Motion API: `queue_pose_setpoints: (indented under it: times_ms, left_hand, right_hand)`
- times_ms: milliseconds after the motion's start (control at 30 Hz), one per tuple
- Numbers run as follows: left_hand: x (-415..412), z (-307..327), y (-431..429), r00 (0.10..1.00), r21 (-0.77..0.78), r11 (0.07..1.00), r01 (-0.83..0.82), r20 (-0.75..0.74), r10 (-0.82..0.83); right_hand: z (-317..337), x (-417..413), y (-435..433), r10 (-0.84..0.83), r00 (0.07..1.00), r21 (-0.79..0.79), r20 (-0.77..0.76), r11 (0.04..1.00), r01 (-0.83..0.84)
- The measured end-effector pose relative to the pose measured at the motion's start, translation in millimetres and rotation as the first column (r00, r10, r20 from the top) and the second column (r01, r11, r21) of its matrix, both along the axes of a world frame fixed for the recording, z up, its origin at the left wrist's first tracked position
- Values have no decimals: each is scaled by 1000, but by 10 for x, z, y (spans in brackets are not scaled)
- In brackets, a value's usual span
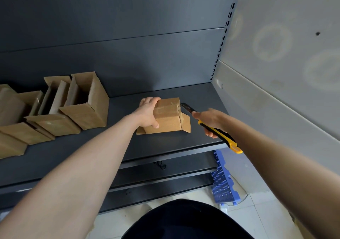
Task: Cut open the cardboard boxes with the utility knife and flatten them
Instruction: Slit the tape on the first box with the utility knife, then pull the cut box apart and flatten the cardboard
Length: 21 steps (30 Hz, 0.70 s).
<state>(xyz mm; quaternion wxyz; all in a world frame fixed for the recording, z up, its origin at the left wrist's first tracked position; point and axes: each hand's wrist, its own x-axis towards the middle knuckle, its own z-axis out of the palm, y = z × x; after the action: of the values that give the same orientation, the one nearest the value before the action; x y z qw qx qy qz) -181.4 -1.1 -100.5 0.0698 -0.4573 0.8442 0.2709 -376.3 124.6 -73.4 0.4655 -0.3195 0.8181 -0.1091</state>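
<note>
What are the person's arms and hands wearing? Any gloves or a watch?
No gloves: the left hand and right hand are bare, with no rings or watch showing. Both forearms are bare too, no sleeves in view. A dark garment shows at the bottom.

Looks like a shop or its stockroom. Has dark grey metal retail shelving (165,144), with a panelled back (128,54) and a slotted upright (223,36) along the right edge. Carries a row of opened cardboard boxes (84,110) on the shelf, with lower shelf tiers (165,180) stepping out beneath. Ends at a bare grey wall (285,73) on the right, above pale floor tiles (110,222) and blue perforated plastic panels (223,187) standing there
</note>
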Motion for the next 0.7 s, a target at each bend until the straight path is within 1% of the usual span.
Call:
queue_pose_setpoints:
  times_ms: [233, 300, 367, 433, 500, 533, 567, 600, 700]
  left_hand:
    - [-9, -11, 9, 1000, 15, 1000, 19, 14, -19]
    - [-15, -10, 19, 1000, 11, 1000, 24, 14, -24]
    - [-17, 3, 23, 999, -10, 1000, 29, 17, -29]
    - [14, 9, 12, 999, -15, 999, 31, 41, -31]
    - [79, 8, -4, 997, -23, 999, 22, 69, -20]
    - [113, 8, -14, 997, -23, 1000, 16, 75, -14]
    - [142, 8, -23, 997, -20, 1000, 10, 76, -9]
    - [164, 12, -25, 997, -20, 1000, 7, 75, -6]
    - [184, 45, 18, 996, -89, 996, 18, 87, -11]
  right_hand:
    - [40, -9, 65, 96, 995, 45, -14, 994, -95]
    - [55, -14, 81, 171, 985, 87, -29, 982, -167]
    - [85, -51, 106, 220, 976, 95, -5, 971, -218]
    - [79, -154, 126, 173, 984, 80, 46, 981, -176]
    - [13, -286, 79, 48, 998, 13, 48, 999, -49]
    - [-35, -329, 38, -1, 1000, -4, -7, 1000, 1]
    - [-96, -343, -4, -2, 996, 2, -87, 1000, 2]
    - [-153, -331, -49, 32, 985, 31, -171, 999, -27]
    - [-416, -227, -219, 134, 947, 56, -293, 991, -123]
